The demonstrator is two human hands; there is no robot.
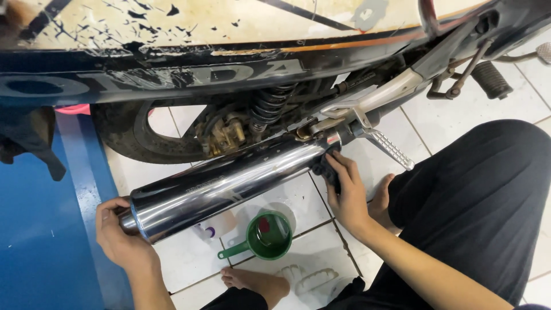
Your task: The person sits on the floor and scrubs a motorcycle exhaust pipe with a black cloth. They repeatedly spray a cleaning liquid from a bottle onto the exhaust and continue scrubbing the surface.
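Observation:
A long chrome exhaust muffler runs along the side of a worn black motorcycle. My left hand is wrapped around its rear end cap at the lower left. My right hand rests on the front end of the muffler, fingers on a dark clamp part below the rear footpeg. Behind the muffler I see the rear tyre, a coil shock and a brake caliper.
A green funnel lies on the white tiled floor below the muffler, beside a white container. A blue floor band lies at left. My bare foot and black-trousered knee sit close by.

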